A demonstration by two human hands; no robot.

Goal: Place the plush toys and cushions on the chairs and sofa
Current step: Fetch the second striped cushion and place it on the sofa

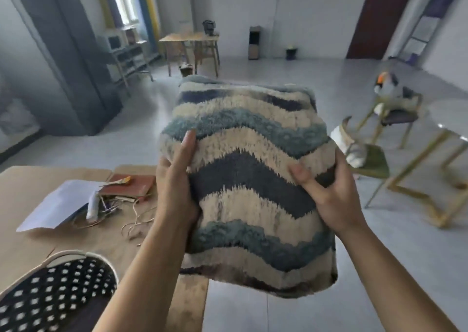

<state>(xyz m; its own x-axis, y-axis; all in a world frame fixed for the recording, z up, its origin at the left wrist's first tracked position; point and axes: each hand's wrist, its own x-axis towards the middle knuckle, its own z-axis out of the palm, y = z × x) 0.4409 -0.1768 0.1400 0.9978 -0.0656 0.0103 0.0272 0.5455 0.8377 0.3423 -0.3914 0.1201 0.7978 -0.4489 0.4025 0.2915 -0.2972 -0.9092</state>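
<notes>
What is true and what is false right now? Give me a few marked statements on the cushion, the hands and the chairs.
1. The left hand and the right hand both grip the shaggy blue-and-cream zigzag cushion. True.
2. That cushion rests on the brown table. False: the hands hold it up in the air.
3. A white plush toy lies on the green-seated chair. True.
4. The farther dark-seated chair is bare. False: a grey plush toy with an orange beak sits on it.

Left hand point(174, 179), right hand point(326, 192) grip zigzag cushion point(250, 174) midair.
</notes>
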